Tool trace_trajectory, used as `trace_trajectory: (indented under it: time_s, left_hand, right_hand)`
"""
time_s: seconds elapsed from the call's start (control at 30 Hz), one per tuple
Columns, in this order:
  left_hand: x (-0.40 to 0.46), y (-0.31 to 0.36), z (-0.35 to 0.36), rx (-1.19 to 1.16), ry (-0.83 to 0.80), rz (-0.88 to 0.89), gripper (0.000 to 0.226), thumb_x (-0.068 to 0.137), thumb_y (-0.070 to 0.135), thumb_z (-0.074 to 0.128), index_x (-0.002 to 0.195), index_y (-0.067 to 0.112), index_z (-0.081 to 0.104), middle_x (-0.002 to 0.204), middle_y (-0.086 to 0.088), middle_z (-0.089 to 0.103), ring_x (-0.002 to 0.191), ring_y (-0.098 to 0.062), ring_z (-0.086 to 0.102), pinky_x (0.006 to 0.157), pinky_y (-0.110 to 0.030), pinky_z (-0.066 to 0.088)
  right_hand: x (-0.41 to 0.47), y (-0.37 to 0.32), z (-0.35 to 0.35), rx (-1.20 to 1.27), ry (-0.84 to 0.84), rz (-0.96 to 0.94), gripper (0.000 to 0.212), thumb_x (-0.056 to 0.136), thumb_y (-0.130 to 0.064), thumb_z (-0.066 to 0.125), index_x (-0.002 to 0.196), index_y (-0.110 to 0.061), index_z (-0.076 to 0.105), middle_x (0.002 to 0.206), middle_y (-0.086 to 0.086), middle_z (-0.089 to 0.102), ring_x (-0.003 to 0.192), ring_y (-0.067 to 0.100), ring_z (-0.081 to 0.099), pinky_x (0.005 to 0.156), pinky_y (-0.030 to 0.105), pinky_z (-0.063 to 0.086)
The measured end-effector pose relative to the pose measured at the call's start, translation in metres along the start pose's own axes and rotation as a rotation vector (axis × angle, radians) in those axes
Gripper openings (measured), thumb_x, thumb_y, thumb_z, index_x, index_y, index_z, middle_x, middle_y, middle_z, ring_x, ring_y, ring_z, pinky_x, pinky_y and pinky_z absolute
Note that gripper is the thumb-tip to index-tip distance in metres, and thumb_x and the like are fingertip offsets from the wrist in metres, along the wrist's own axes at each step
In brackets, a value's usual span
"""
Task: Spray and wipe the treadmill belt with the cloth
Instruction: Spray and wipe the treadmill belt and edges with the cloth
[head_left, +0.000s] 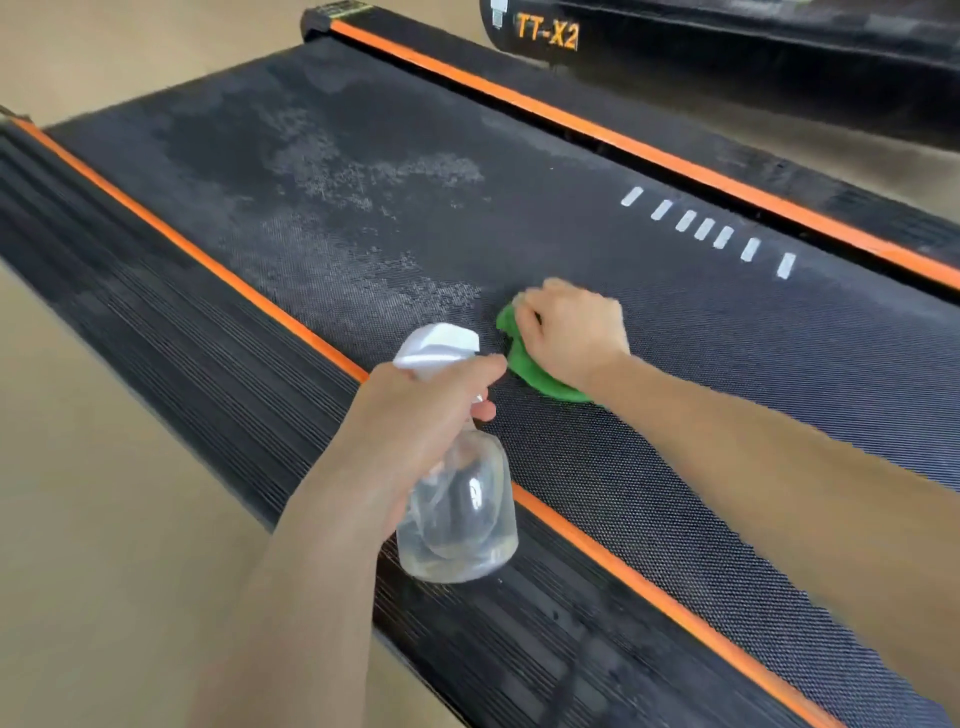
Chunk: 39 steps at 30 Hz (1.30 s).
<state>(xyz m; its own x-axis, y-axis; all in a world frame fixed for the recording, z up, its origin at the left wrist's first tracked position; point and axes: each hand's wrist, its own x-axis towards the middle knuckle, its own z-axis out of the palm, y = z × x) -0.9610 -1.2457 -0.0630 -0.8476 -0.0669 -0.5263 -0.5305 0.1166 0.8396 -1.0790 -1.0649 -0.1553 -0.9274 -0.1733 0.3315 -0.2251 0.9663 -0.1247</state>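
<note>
The black textured treadmill belt (519, 208) runs diagonally across the view, with pale wet or dusty patches on its far left part. My left hand (415, 415) grips the neck of a clear spray bottle (457, 509) with a white trigger head, held above the belt's near orange-edged side rail. My right hand (571, 332) presses a bunched green cloth (530, 369) onto the belt, fingers curled over it; most of the cloth is hidden under the hand.
Orange strips (249, 291) line both sides of the belt, with ribbed black side rails (171, 353) outside them. White dash marks (706, 228) sit on the belt's right part. A black machine part labelled TT-X2 (550, 34) lies beyond. Beige floor (78, 519) surrounds the treadmill.
</note>
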Motion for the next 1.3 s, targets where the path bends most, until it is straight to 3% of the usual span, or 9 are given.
trace_trajectory:
  time_s: [0.13, 0.3, 0.53, 0.63, 0.77, 0.87, 0.97, 1.1, 1.3]
  left_hand:
    - [0.01, -0.002, -0.019, -0.06, 0.05, -0.028, 0.062, 0.038, 0.059, 0.081, 0.084, 0.017, 0.079, 0.073, -0.004, 0.083, 0.08, -0.037, 0.081, 0.093, -0.06, 0.064]
    - [0.0, 0.003, -0.031, -0.081, 0.138, 0.04, 0.026, 0.077, 0.042, 0.088, 0.087, 0.021, 0.077, 0.074, 0.0, 0.083, 0.087, -0.036, 0.081, 0.096, -0.059, 0.063]
    - [-0.016, 0.008, -0.042, -0.053, 0.131, 0.057, 0.026, 0.075, 0.048, 0.086, 0.079, 0.024, 0.077, 0.079, 0.006, 0.084, 0.092, -0.035, 0.082, 0.099, -0.056, 0.062]
    - [-0.017, 0.009, -0.046, -0.047, 0.13, 0.052, 0.03, 0.066, 0.053, 0.083, 0.075, 0.025, 0.079, 0.079, 0.008, 0.083, 0.095, -0.036, 0.081, 0.098, -0.056, 0.062]
    - [-0.014, -0.002, -0.053, 0.006, 0.078, 0.045, 0.04, 0.04, 0.067, 0.078, 0.064, 0.035, 0.08, 0.074, 0.007, 0.082, 0.086, -0.04, 0.081, 0.096, -0.063, 0.062]
    - [-0.011, -0.015, -0.067, 0.027, 0.018, 0.063, 0.046, 0.038, 0.071, 0.075, 0.068, 0.036, 0.08, 0.074, 0.008, 0.082, 0.072, -0.034, 0.08, 0.094, -0.062, 0.063]
    - [-0.01, -0.012, -0.072, -0.01, 0.1, 0.072, 0.048, 0.042, 0.064, 0.079, 0.07, 0.025, 0.078, 0.071, 0.005, 0.082, 0.059, -0.03, 0.078, 0.091, -0.06, 0.064]
    - [-0.017, -0.004, -0.067, -0.017, 0.145, 0.098, 0.021, 0.057, 0.061, 0.081, 0.068, 0.043, 0.078, 0.078, 0.0, 0.083, 0.077, -0.036, 0.082, 0.093, -0.06, 0.063]
    - [0.0, -0.008, -0.074, -0.046, 0.162, 0.15, 0.019, 0.082, 0.05, 0.084, 0.07, 0.058, 0.073, 0.08, 0.005, 0.083, 0.081, -0.029, 0.082, 0.092, -0.054, 0.064]
  right_hand:
    - [0.027, -0.028, 0.005, 0.03, -0.078, 0.114, 0.031, 0.099, -0.032, 0.036, 0.08, -0.027, 0.06, 0.083, -0.004, 0.048, 0.074, 0.029, 0.057, 0.064, 0.035, 0.038]
    - [-0.095, -0.04, -0.038, 0.195, -0.113, -0.251, 0.029, 0.095, -0.036, 0.047, 0.069, -0.023, 0.049, 0.069, -0.009, 0.043, 0.058, 0.018, 0.051, 0.048, 0.027, 0.031]
    - [-0.07, -0.025, -0.026, 0.12, -0.011, -0.64, 0.03, 0.096, -0.022, 0.055, 0.067, -0.02, 0.05, 0.07, -0.004, 0.044, 0.057, 0.018, 0.043, 0.045, 0.031, 0.031]
    - [-0.042, -0.025, -0.008, 0.091, 0.008, -0.597, 0.029, 0.097, -0.023, 0.053, 0.068, -0.02, 0.052, 0.07, -0.003, 0.045, 0.055, 0.021, 0.045, 0.045, 0.03, 0.03]
    - [0.026, -0.048, 0.014, 0.031, -0.019, -0.184, 0.03, 0.099, -0.028, 0.043, 0.071, -0.023, 0.053, 0.073, -0.004, 0.044, 0.064, 0.03, 0.054, 0.051, 0.027, 0.023]
    - [0.039, -0.067, 0.014, 0.05, -0.083, -0.016, 0.032, 0.099, -0.029, 0.039, 0.069, -0.022, 0.047, 0.075, -0.003, 0.046, 0.068, 0.03, 0.053, 0.056, 0.029, 0.022]
    - [-0.026, -0.066, -0.01, 0.106, -0.125, -0.121, 0.031, 0.098, -0.034, 0.044, 0.068, -0.024, 0.045, 0.074, -0.006, 0.049, 0.068, 0.026, 0.055, 0.057, 0.03, 0.031]
    - [-0.106, -0.041, -0.044, 0.192, -0.147, -0.294, 0.035, 0.1, -0.037, 0.042, 0.068, -0.024, 0.045, 0.069, -0.008, 0.043, 0.06, 0.012, 0.049, 0.048, 0.03, 0.037]
    - [-0.028, -0.053, -0.007, 0.13, -0.022, -0.601, 0.031, 0.1, -0.025, 0.049, 0.068, -0.02, 0.05, 0.072, -0.003, 0.044, 0.059, 0.021, 0.047, 0.047, 0.033, 0.035]
